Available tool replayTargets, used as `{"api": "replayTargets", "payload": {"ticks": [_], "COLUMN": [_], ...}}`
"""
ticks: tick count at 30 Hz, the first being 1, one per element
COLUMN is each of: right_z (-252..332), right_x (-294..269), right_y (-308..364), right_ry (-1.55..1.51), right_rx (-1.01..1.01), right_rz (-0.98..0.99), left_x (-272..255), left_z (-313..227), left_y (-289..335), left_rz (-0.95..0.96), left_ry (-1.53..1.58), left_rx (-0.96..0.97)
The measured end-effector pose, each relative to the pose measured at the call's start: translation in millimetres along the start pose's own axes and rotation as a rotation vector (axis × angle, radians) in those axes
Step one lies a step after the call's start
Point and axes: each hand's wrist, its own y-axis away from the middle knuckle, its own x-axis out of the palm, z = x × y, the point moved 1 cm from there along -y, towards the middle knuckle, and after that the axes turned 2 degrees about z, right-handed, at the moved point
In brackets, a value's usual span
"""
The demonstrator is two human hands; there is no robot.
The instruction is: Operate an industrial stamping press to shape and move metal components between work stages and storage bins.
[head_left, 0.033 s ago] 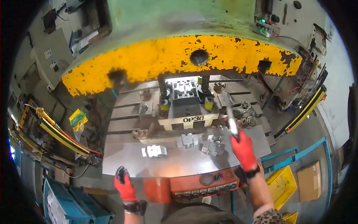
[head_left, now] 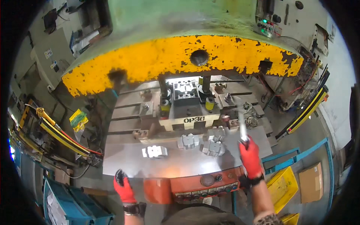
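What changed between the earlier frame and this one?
The right hand moved rightward and slightly toward the person, carrying the slender silvery tool with it. Nothing was visibly picked up or released. The left hand barely shifted; the metal parts and die set stayed put.

One marking (head_left: 194,120) is clear from where I stand: short, bold, black capitals and digits across the pale front of the die base (head_left: 174,124). The small pale labels (head_left: 48,54) on the grey housing (head_left: 58,41) at left are too tiny to read.
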Motion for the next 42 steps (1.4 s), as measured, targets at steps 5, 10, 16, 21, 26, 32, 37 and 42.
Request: {"api": "replayTargets", "payload": {"ticks": [5, 10, 16, 21, 26, 32, 37, 42], "right_z": [-156.5, -217.1, -215.1, -237.2, -252.8, -257.6, -254.5, -261.7], "right_x": [-74.0, -79.5, -70.9, -70.7, -64.5, -66.2, -66.3, -63.6], "right_y": [128.1, 174.4, 128.5, 115.1, 117.2, 107.5, 112.6, 112.5], "right_ry": [0.082, -0.157, -0.039, 0.018, -0.057, 0.245, -0.020, -0.165], "right_rx": [0.310, 0.500, 0.430, 0.293, 0.263, 0.352, 0.199, 0.228], "right_rz": [-0.548, -0.361, 0.011, 0.047, 0.004, 0.183, 0.104, 0.079], "left_x": [-53.8, 10.5, 52.3, 39.9, 32.8, 29.6, 20.8, 19.6], "left_z": [78.3, 136.0, 135.0, 128.5, 126.6, 125.3, 123.9, 128.7], "left_y": [43.9, 74.1, 75.2, 72.6, 70.4, 74.9, 80.2, 80.7], "left_rz": [0.154, 0.554, 0.580, 0.507, 0.474, 0.461, 0.442, 0.452], "left_ry": [-0.154, 0.081, 0.084, 0.063, 0.065, 0.090, 0.096, 0.123], "left_rx": [-0.476, -0.572, -0.658, -0.671, -0.670, -0.684, -0.694, -0.711]}}
